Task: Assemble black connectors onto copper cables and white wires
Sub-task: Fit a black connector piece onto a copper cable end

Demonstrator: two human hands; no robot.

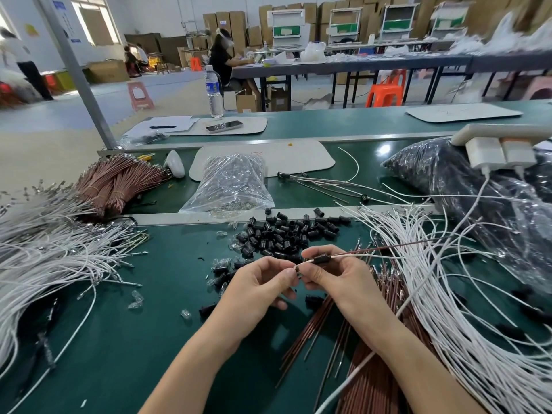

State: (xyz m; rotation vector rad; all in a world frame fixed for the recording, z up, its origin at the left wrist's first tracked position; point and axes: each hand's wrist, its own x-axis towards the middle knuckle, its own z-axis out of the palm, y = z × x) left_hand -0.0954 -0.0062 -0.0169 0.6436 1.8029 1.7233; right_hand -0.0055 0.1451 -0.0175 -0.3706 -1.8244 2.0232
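While both hands meet over the green bench [119, 339], the only bare working room is the near-left stretch of belt between the left forearm and the loose white wires [44, 252] fanned in from the left edge. A metal rail [194, 218] crosses just behind the work zone.

Left hand [263, 282]: thumb and forefinger pinch the metal-tipped end of one white wire [358, 256].
Right hand [337, 276]: fingers curled, grasping a black connector [321, 259] that sits on that wire, just right of the left thumb. A copper cable [388, 246] runs from the right fingers out to the right; cannot tell whether it enters the connector.

Right side: a second mass of white wires [448, 294] over a sheaf of copper cables [373, 369] under the right forearm.

Stock: connector pile [283, 234] loose on the belt, just beyond the hands, touching the rail. Small clear parts are scattered near it.

Containers:
- clear bag [231, 183], beyond the rail, holding small clear parts;
- large clear bag [448, 186], far right, filled with dark parts;
- tied copper bundles [119, 183], far left, unbagged.

Writing: red marks on the white mat [298, 156] behind the clear bag, unreadable. Water bottle [214, 91] label, blue and white, text too small to read. A phone [224, 126] lies beside it.
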